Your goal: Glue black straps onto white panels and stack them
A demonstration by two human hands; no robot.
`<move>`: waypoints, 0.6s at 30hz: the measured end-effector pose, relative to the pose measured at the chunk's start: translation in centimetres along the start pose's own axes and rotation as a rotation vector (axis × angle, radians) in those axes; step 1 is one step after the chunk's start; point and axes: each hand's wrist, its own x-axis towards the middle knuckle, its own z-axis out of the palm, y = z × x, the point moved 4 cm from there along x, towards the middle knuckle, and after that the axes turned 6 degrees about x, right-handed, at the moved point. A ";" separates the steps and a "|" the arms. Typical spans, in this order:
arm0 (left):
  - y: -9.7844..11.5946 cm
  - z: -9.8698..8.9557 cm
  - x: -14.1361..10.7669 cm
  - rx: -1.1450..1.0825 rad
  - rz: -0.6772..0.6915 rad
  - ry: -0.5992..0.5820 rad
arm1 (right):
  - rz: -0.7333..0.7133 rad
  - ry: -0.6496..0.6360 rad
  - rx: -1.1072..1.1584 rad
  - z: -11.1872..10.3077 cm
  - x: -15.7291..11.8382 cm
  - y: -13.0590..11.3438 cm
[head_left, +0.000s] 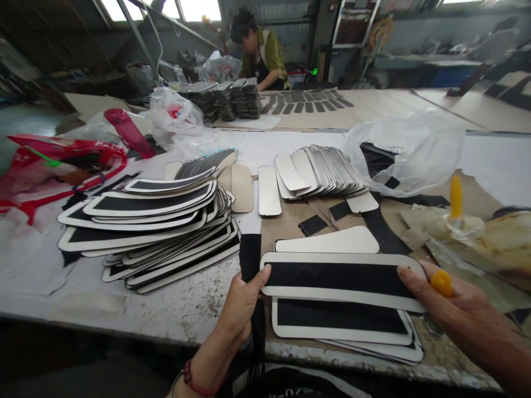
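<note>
My left hand [243, 301] grips a black fabric strip [250, 257] that runs up past my fingers and hangs below my wrist. Its thumb rests on the left end of a long white-edged panel with a black centre [340, 282]. My right hand [462, 312] presses the panel's right end and closes around a small yellow handle [442, 283], probably a cutting tool, though its blade is hidden. Under the panel lies a stack of similar panels [340, 316]. A pale, rounded panel [327, 240] lies just beyond it.
Fanned black-and-white panels [145, 221] lie left of my hands, and silver-backed panels [323, 171] lie farther ahead. Plastic bags, a red bag [62, 163], and black offcuts sit on the white-topped table [124, 309]. A co-worker [259, 55] works at the far side.
</note>
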 end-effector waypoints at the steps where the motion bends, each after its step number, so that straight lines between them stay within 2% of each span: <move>1: 0.1 0.1 0.0 -0.007 0.001 0.002 | 0.008 -0.026 -0.009 0.1 -0.1 0.2; 6: 0.5 0.1 -0.1 -0.002 0.023 0.044 | -0.044 -0.068 -0.031 0.2 -0.7 0.5; 11: 0.1 0.1 0.1 -0.011 0.002 0.035 | -0.075 0.001 0.009 0.2 -1.2 -0.6; 14: 0.0 0.0 0.2 -0.013 0.009 0.032 | -0.034 0.065 0.013 0.0 -1.4 -0.7; 16: 0.1 -0.1 0.2 -0.004 0.025 0.030 | 0.031 0.042 0.039 0.0 -1.2 -0.3; 18: 0.4 -0.2 0.0 -0.011 0.024 0.011 | 0.122 -0.026 0.156 0.3 -1.0 0.3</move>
